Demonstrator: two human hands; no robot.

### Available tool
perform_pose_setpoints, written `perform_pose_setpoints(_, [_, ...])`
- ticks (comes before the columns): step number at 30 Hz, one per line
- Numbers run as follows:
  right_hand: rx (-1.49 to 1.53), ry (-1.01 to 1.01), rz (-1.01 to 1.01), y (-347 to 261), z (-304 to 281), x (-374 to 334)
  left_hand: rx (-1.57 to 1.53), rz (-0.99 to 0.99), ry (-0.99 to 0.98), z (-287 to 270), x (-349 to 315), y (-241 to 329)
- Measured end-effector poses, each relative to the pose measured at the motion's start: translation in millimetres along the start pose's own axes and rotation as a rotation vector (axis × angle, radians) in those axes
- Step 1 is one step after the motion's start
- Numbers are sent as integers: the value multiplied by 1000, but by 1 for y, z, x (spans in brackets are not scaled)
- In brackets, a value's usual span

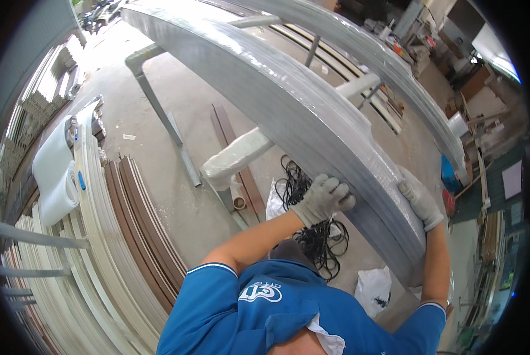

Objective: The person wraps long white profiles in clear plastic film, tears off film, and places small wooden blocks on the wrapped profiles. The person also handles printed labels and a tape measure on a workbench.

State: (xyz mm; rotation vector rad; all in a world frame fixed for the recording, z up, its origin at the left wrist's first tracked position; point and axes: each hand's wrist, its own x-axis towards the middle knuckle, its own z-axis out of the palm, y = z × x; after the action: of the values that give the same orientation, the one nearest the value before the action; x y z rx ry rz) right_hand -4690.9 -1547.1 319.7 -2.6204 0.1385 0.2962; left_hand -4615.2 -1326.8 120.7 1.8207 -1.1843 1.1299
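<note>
A long bundle of grey profiles [288, 100], wrapped in shiny clear film, runs from the far left down to my right side. It rests on a metal rack whose arm [241, 155] is padded with white wrapping. My left hand [324, 200], in a grey-white glove, is at the bundle's near side with its fingers curled in. Whatever those fingers hold, if anything, is hidden. My right hand [420, 200], also gloved, lies along the bundle's right side near its close end, fingers stretched out against the film.
Beyond lies a second wrapped bundle [389, 59]. Black straps [324, 239] lie tangled on the floor beneath my left hand, near a white bag [373, 291]. Leftward are long brown and cream profiles [143, 222] and a white foam roll [58, 165]. A cardboard tube [239, 203] is by the rack.
</note>
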Motion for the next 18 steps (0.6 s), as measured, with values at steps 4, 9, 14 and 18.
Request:
perform_pose_setpoints(4, [-53, -12, 4, 30, -14, -8, -272, -107, -92, -51, 9, 0])
perform_pose_setpoints(9, [452, -368, 384, 70, -46, 38, -248, -243, 87, -76, 63, -36])
perform_pose_setpoints(14, [780, -488, 411, 123, -1, 132, -193, -146, -75, -30, 105, -62])
perform_pose_setpoints(18, [852, -545, 375, 150, 20, 170, -160, -228, -81, 4, 95, -78])
